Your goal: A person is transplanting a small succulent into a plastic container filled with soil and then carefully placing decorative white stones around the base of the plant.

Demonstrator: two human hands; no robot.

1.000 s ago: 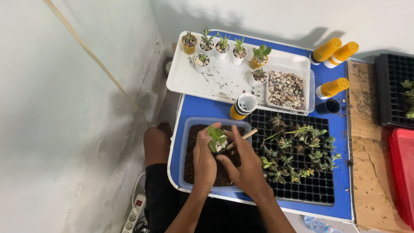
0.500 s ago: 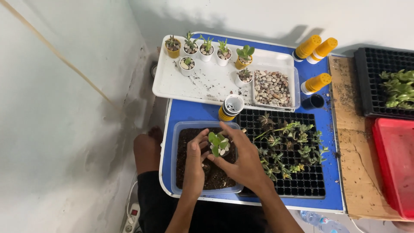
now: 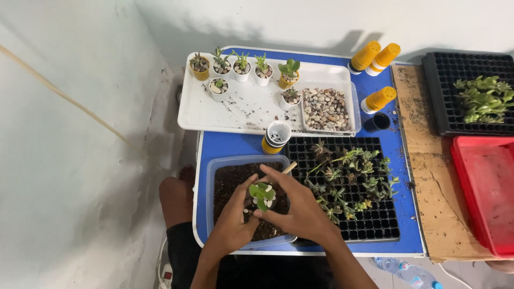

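A small pot with a green succulent (image 3: 262, 194) and white pebbles on top is cupped between both hands above a clear tub of dark soil (image 3: 229, 179). My left hand (image 3: 233, 219) wraps the pot from the left. My right hand (image 3: 297, 206) grips it from the right, fingers over the rim, and also holds a wooden stick (image 3: 289, 167) that pokes out behind it.
A black seedling tray (image 3: 369, 219) with small succulents lies right of the tub. Behind are a stack of yellow and white pots (image 3: 275, 136), a tub of pebbles (image 3: 327, 109), a white tray (image 3: 246, 109) with potted succulents, yellow-capped bottles (image 3: 379, 98), a red bin (image 3: 484, 187).
The camera view has shifted, so everything sits further left and lower. Both hands stay around the pot, and the right hand has closed more tightly over its rim.
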